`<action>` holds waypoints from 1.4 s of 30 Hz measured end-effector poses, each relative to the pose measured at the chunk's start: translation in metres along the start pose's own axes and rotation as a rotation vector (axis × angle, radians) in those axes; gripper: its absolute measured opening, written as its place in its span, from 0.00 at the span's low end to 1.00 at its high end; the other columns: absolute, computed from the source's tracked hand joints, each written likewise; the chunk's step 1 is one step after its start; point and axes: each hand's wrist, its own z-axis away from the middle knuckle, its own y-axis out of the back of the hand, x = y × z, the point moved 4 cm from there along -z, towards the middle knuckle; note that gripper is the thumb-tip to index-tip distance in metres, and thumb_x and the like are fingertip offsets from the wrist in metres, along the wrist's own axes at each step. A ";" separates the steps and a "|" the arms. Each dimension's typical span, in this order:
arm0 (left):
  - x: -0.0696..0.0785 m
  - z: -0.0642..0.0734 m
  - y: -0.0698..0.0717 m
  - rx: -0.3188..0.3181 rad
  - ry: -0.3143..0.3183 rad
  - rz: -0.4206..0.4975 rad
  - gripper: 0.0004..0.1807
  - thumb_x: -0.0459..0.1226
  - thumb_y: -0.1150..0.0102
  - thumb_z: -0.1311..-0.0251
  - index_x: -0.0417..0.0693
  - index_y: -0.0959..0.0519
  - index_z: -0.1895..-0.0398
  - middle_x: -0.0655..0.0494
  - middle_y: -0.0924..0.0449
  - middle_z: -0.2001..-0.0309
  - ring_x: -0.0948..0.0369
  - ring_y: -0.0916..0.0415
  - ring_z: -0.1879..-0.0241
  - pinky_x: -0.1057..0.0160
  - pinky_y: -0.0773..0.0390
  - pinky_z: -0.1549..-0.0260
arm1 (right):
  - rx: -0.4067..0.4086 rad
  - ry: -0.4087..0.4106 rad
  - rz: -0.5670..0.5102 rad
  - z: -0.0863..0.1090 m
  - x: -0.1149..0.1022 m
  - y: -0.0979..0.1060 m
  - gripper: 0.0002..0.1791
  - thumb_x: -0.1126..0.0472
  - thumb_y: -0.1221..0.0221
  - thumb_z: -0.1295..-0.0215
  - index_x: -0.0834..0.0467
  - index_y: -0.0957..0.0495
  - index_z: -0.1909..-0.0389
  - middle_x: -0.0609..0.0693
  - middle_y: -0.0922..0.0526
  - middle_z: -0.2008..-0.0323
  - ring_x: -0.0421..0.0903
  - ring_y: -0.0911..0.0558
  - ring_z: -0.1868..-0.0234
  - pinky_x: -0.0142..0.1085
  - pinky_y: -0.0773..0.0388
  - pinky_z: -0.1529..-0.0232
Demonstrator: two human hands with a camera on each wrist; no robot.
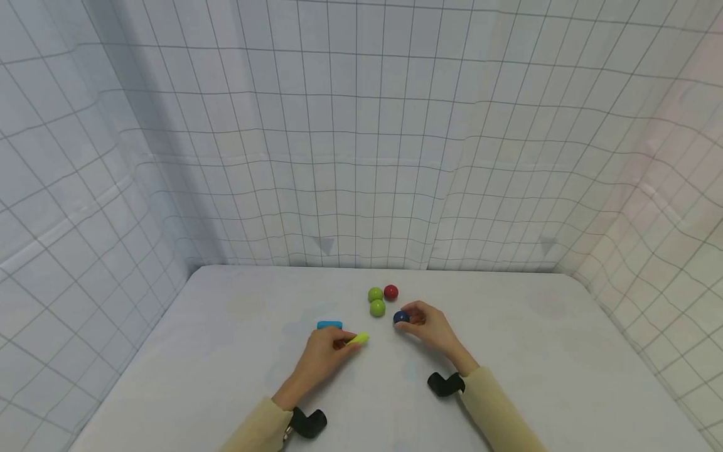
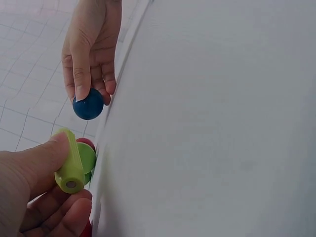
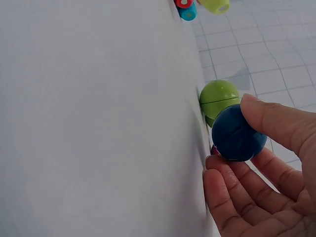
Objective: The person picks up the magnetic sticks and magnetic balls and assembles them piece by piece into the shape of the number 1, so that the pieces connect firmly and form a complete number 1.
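Observation:
My left hand (image 1: 326,353) pinches a yellow-green magnetic rod (image 1: 359,339) between thumb and fingers. In the left wrist view the rod (image 2: 70,163) shows a round metal disc in its near end. My right hand (image 1: 430,326) grips a dark blue ball (image 1: 400,317) by thumb and fingertips. The right wrist view shows a thin seam around the ball (image 3: 238,133). Rod and ball are apart, with the rod to the left and nearer the front. A blue rod (image 1: 329,324) lies just beyond my left hand, which partly covers the area beside it.
Two green balls (image 1: 377,307) and a red ball (image 1: 391,292) sit close together on the white table (image 1: 508,351), beyond both hands. A red rod's end (image 3: 183,3) shows beside the blue rod. Gridded white curtains (image 1: 361,157) surround the table's back and sides.

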 end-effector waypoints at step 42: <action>0.012 -0.019 -0.031 0.013 0.011 0.055 0.10 0.41 0.32 0.46 0.44 0.13 0.66 0.62 0.18 0.73 0.71 0.27 0.75 0.69 0.28 0.76 | -0.130 -0.003 -0.216 0.008 0.002 -0.010 0.19 0.59 0.37 0.38 0.65 0.22 0.50 0.51 0.18 0.61 0.44 0.21 0.62 0.31 0.26 0.62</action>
